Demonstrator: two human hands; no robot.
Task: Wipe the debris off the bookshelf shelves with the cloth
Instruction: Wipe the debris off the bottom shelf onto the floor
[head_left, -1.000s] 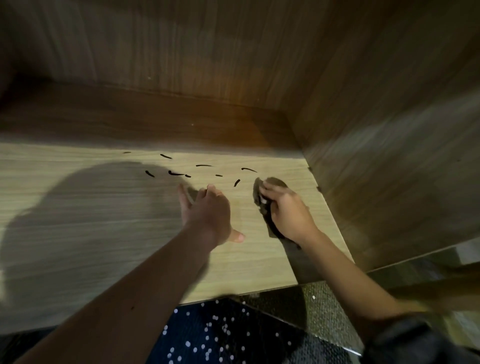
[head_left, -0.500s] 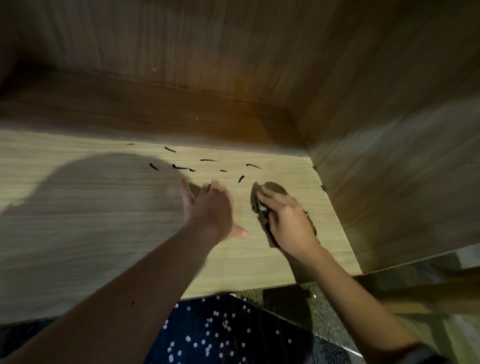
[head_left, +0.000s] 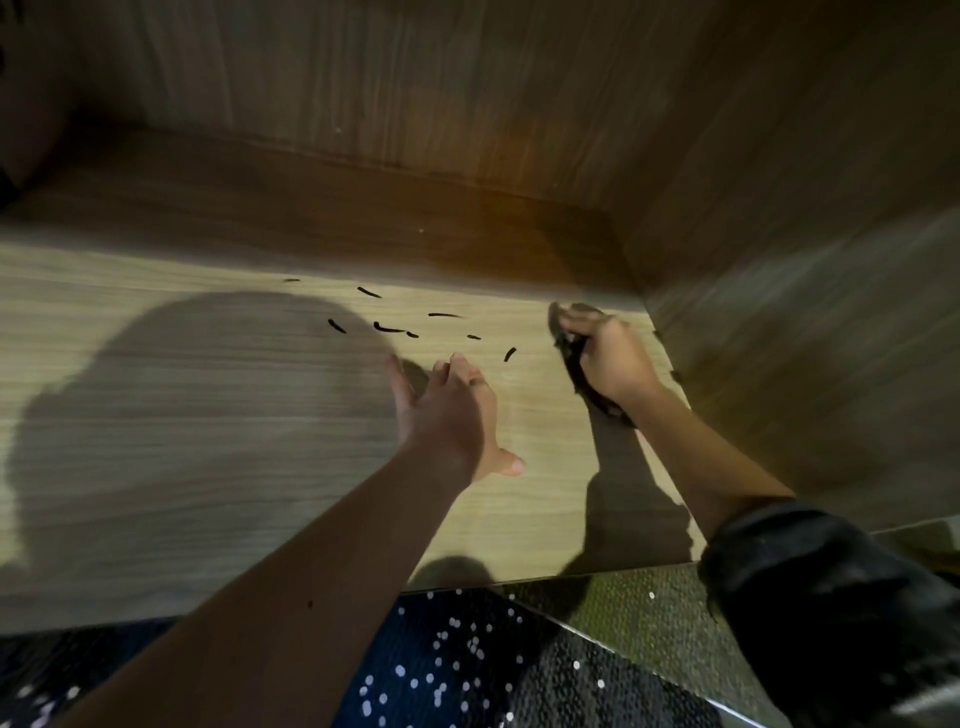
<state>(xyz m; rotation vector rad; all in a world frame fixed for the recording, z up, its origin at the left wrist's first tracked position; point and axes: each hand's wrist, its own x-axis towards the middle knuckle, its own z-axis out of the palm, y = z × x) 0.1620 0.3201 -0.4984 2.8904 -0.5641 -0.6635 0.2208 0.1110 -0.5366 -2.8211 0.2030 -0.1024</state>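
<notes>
- A person is looking down on a pale wood-grain shelf (head_left: 208, 441) that is filling the middle of the frame. Darker brown bookshelf panels (head_left: 779, 312) are closing it in at the top and right.
- The right hand (head_left: 610, 361), at centre right, is gripping a dark crumpled cloth (head_left: 569, 353). Its fingers (head_left: 584, 326) are curling round the wad and holding it down on the shelf, close to the right rear corner.
- The left hand (head_left: 447, 410), at centre, is lying palm down with fingers (head_left: 399, 375) spread open, holding nothing. Whether it is touching the shelf cannot be told.
- The debris, thin dark curved slivers (head_left: 389, 328), is lying in a loose band stretching left to right across the upper middle of the frame, roughly parallel to the shelf's back edge.
- That band is lying to the left of the cloth. The nearest sliver (head_left: 510, 354) is sitting near the cloth, between the two hands, and the right hand is the closer one to it. A leftward sweep along the band's long axis is probably what the next move is calling for.
- Compared with half a second earlier, the right hand is sitting further up the frame, deeper towards the back corner, with the cloth's top edge now lying above the nearest sliver. The slivers and the left hand are looking unmoved.
</notes>
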